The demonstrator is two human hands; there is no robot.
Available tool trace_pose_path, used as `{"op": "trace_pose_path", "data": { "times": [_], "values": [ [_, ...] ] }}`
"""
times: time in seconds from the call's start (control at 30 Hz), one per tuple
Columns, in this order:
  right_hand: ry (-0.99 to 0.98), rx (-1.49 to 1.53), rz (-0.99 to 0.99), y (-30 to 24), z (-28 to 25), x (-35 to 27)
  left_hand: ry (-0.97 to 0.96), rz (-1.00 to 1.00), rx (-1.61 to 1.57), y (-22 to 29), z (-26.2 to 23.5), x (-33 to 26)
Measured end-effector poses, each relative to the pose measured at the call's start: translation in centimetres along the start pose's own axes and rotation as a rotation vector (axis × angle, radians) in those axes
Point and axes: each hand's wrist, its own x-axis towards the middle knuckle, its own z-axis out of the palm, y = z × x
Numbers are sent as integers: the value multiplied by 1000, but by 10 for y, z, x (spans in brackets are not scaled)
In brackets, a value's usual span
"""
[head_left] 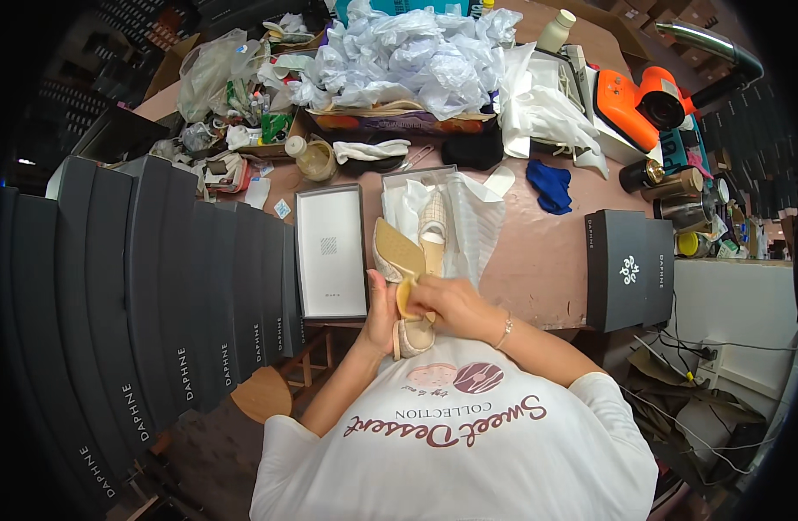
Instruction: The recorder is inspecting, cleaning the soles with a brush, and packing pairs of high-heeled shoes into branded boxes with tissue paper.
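A beige woven shoe with a pointed toe [389, 260] is held close to my chest, its tan sole partly turned up. My left hand [382, 314] grips it from the left side, thumb up. My right hand [455, 306] is closed on a yellow piece of cloth or sponge [405, 297], pressed against the middle of the shoe; its exact kind is unclear. Just beyond, a matching beige shoe [434, 213] lies in an open shoe box [392, 182] lined with white tissue paper [475, 221]. Left of that box rests an open box lid [329, 252] with a pale inside.
Dark shoe boxes [160, 286] stand in a long row at left, and more boxes [629, 269] sit at right. Crumpled white paper [408, 56] is heaped at the back. A blue cloth [550, 186], a bottle [312, 159] and an orange device [626, 108] are on the table.
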Motion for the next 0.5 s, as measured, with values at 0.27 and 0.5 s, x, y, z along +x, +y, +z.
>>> {"op": "trace_pose_path", "data": {
  "times": [0.27, 0.5],
  "values": [
    [14, -35, -35, -3, -5, 16, 88, 66, 25, 4, 19, -8],
    [237, -157, 16, 16, -13, 25, 72, 90, 118, 6, 22, -11]
  ]
}}
